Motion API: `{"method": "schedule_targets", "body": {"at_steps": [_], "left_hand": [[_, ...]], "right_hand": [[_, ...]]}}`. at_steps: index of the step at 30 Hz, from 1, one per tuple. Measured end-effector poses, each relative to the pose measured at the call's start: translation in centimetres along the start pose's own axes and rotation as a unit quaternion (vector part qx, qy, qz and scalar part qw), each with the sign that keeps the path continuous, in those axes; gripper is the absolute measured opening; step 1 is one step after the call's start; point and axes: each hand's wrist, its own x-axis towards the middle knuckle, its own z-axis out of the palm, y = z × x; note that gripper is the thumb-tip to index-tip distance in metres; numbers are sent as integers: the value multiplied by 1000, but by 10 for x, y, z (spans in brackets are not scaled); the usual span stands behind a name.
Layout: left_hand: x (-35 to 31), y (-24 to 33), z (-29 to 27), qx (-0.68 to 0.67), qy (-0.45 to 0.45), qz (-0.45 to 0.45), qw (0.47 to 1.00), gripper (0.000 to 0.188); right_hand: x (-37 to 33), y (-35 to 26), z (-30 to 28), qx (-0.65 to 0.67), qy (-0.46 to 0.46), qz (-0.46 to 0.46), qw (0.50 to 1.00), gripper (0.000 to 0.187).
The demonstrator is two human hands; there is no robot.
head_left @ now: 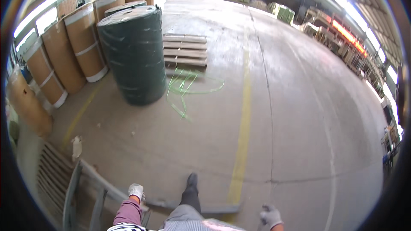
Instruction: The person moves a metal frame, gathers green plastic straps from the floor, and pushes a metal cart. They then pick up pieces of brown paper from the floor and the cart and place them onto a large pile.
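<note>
Nearest, the right hand (270,216) hung free, fingers loosely curled. At the floor's (308,145) near left edge, the left hand (135,190) looked curled beside the grey metal frame (105,182); blur hid whether it gripped. Good footing meant clearing the grey bar (218,209), then the green strapping (199,92) beyond.

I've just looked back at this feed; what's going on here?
A person stands on a workshop floor. Their gloved left hand is at a grey metal frame; whether it grips is unclear. The gloved right hand is out to the side, nothing visible in it. Ahead, a dark green wrapped roll stands upright beside loose green strapping.
</note>
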Motion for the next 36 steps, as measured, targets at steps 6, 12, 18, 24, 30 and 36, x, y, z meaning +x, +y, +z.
{"method": "schedule_targets", "body": {"at_steps": [6,12,18,24,30,36], "left_hand": [[64,275,-268,-530,-62,-44,844,47],[191,319,-356,-414,-46,-66,907,61],[308,236,-393,-455,28,-333,826,42],[360,311,-405,-286,-7,-343,895,37],[498,405,-467,-392,-37,-301,869,39],[693,456,-487,-299,17,-130,945,41]], "right_hand": [[75,-20,-19,-315,-47,-52,947,38],[184,-103,-52,-274,-113,105,949,44],[400,-224,-75,-382,-125,27,915,59],[661,-567,-50,-352,-78,-141,922,71],[807,-877,101,-269,-139,-223,927,18],[953,-963,303,-482,-226,-381,756,46]]}}
